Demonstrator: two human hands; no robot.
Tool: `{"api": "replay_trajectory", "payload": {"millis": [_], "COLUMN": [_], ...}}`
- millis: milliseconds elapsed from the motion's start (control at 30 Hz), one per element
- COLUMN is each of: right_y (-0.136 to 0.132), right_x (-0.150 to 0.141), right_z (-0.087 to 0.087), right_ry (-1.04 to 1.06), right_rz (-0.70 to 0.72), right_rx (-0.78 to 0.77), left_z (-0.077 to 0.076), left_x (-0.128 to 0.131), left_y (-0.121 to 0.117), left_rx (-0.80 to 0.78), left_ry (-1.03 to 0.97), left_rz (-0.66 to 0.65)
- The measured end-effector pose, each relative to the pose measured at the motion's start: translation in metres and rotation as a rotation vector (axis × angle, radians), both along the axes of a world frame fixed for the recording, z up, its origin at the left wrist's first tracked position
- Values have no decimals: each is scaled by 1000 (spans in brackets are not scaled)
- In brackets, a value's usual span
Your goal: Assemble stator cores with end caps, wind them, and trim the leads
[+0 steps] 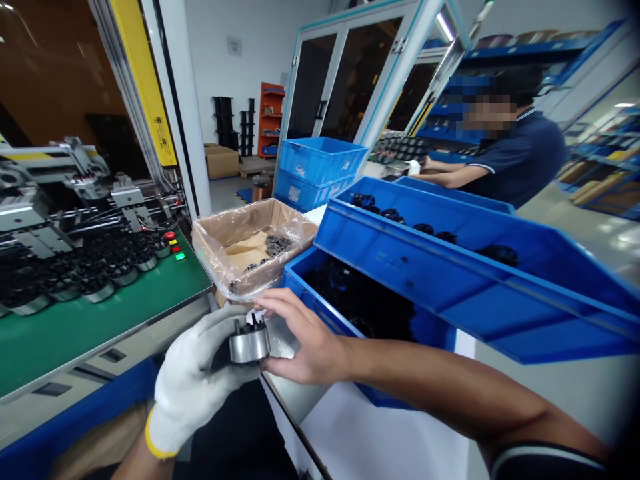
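A small silver metal cylinder with a black toothed top (249, 341) is held between both my hands in front of me. My left hand (195, 380), in a white knit glove, wraps around it from the left and below. My bare right hand (305, 340) pinches its right side with thumb and fingers. Just beyond sits a blue bin (300, 270) full of black parts, and a cardboard box lined with plastic (210, 240) holding a few metal parts.
To the left, a green conveyor belt (75, 327) carries several similar parts under a machine (60, 193) with coloured buttons. A tilted blue bin (450, 280) with black parts sits right. A person in a dark shirt (515, 160) works behind. Stacked blue crates (320, 170) stand farther back.
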State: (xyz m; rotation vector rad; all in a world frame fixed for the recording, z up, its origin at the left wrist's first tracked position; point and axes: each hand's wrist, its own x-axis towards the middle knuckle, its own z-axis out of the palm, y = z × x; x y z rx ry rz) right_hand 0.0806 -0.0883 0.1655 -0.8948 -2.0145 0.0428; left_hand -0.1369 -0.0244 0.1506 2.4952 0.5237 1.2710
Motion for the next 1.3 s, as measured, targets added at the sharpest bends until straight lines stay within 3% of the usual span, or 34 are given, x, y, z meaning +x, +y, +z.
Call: {"api": "replay_trajectory", "payload": {"millis": [133,200,367,533,733,900,1000,1133,1233,1300], "right_y": [1,1,-1,-3,-1,-8,-9,-7,-6,-5], "right_x": [0,0,-3,-3,-1,2,8,12,11,10], "right_z": [2,0,-3,-3,-3,1,-1,-4,-1,1], "right_ry": [56,48,-29,-64,-79,-144,-235,-298,-326,-353], "right_rz": [43,47,17,8,32,-6,-74,-65,-63,-54], "right_rx": [16,34,41,91,89,-48,-60,10,54,62], "left_z": [-10,-8,7,6,-4,-10,-11,-10,-9,-10], "left_x": [1,2,3,1,3,1,-24,-93,-143,-163], "left_y": [-4,-4,1,4,3,-1,16,57,89,105], "left_rx": [-259,-222,69,187,179,36,-35,-112,-234,-304], "left_ry": [-2,25,84,125,90,40,59,136,360,486], "left_rz": [17,37,4,29,9,65,264,688,949,1039]}}
